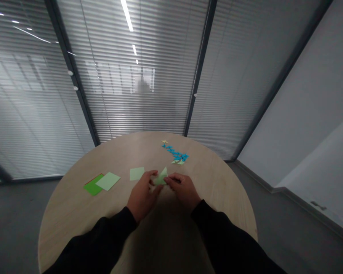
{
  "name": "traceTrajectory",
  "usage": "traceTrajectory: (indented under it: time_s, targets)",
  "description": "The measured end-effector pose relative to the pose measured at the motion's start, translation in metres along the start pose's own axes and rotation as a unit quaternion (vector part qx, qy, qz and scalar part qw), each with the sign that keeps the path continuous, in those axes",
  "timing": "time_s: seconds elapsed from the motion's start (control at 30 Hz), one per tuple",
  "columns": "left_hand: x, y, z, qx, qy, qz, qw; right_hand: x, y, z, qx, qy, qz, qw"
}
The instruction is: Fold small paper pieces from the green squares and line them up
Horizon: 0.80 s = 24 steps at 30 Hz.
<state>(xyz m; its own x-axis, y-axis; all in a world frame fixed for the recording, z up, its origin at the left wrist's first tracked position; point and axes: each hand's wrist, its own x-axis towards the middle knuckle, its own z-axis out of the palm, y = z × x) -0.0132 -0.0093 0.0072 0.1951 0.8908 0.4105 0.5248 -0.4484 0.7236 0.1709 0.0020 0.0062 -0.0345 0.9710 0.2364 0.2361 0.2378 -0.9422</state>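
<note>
A pale green folded paper [161, 177] with a pointed tip sits between my two hands above the round wooden table [74, 213]. My left hand [143, 196] pinches its left edge with closed fingers. Closed on the paper's right edge is my right hand [183, 189]. Both arms wear black sleeves. A flat pale green square sheet [137, 173] lies just left of my left hand.
At the table's left lies a small stack of sheets [101, 182]: pale green on bright green on orange. Several small blue folded pieces [176, 153] run in a line at the far side, with a yellow one [164, 142] at the end. Glass walls with blinds stand behind.
</note>
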Motion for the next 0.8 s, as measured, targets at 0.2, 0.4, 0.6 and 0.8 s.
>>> traceTrajectory:
  time_s: [0.2,0.4,0.6,0.8]
  targets:
    - [-0.001,0.003,-0.001,0.054,-0.039,0.019,0.998,-0.003,0.0,0.005,0.039,0.018,0.019,0.999]
    - [-0.002,-0.002,-0.001,0.042,-0.089,0.009,0.995,-0.005,-0.009,0.004,0.056,0.006,0.033,0.998]
    - [-0.002,-0.001,-0.001,0.016,-0.132,0.001,0.991,-0.003,-0.006,0.002,0.071,0.003,0.021,0.997]
    - [-0.003,0.006,-0.004,-0.082,-0.186,0.041,0.978,-0.007,-0.013,0.004,0.124,-0.051,0.023,0.991]
